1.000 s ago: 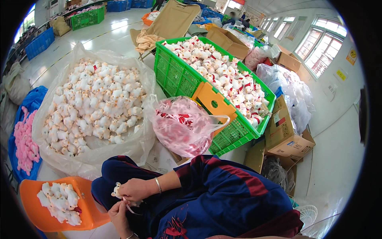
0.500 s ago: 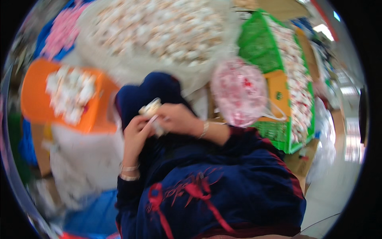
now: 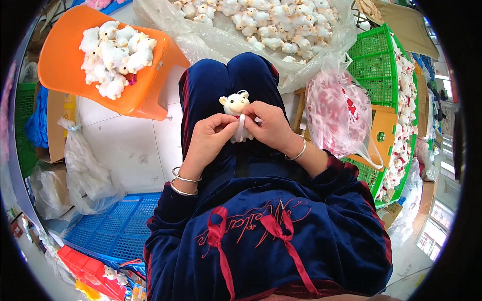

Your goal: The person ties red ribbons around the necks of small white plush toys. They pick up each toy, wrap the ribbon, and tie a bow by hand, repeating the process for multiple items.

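Observation:
A small white plush lamb (image 3: 234, 104) with a cream face and a loop on its head sits upright on my lap between both hands. Across the front of its body runs a pale ribbon-like strip (image 3: 241, 123). My left hand (image 3: 207, 139) is closed, thumb and fingertips pinching the strip from the left side. On the other side, my right hand (image 3: 273, 129) is also closed, its fingers against the lamb's body and its thumb at the strip. A bit of red shows at the lamb's neck. My fingers hide much of its body.
An orange plastic stool (image 3: 60, 55) at the left bears several white plush lambs (image 3: 116, 55). Ahead, more lambs lie heaped on a clear plastic sheet (image 3: 201, 45). To the right are a clear bag of pink-and-red items (image 3: 339, 113) and a green crate (image 3: 371, 62). A blue crate (image 3: 113, 223) lies lower left.
The view has shifted and turned, and its blur is gone. My lap and hands now appear farther right. Both hands are still at the lamb, its face now plainly visible.

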Available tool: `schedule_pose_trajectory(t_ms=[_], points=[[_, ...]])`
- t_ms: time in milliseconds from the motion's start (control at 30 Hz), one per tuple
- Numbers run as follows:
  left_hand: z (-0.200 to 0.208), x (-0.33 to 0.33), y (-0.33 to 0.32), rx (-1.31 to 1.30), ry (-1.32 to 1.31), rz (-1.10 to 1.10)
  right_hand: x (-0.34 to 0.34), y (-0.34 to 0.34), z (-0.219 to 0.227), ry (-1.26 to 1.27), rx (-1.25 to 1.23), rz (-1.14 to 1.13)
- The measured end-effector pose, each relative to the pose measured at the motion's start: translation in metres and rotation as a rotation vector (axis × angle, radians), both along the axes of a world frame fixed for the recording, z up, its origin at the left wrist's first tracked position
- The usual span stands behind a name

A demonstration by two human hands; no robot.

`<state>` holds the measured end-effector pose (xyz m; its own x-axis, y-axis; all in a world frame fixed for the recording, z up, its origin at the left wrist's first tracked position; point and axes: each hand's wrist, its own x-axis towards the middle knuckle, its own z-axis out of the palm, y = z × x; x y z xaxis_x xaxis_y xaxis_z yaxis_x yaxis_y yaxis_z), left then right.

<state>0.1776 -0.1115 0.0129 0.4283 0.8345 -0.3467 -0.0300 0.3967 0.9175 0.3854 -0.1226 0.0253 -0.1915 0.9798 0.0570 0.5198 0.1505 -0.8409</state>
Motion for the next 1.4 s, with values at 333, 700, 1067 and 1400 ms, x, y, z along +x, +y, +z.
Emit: schedule_pose_trajectory(t_ms=[333,700,1067,1400], points=[[-0.005,0.003,-0.001,-0.042,-0.029,0.044,0.001,0.0,0.004,0.043,-0.039,-0.01],[-0.004,0.017,0.002,0.106,0.061,0.041,0.011,0.012,0.012,0.105,-0.227,0.064],[-0.008,0.028,0.001,0.191,0.029,0.096,0.02,0.017,0.007,0.268,-0.377,0.097],[-0.012,0.03,0.002,0.199,0.043,0.094,0.02,0.024,0.013,0.232,-0.38,0.108]])
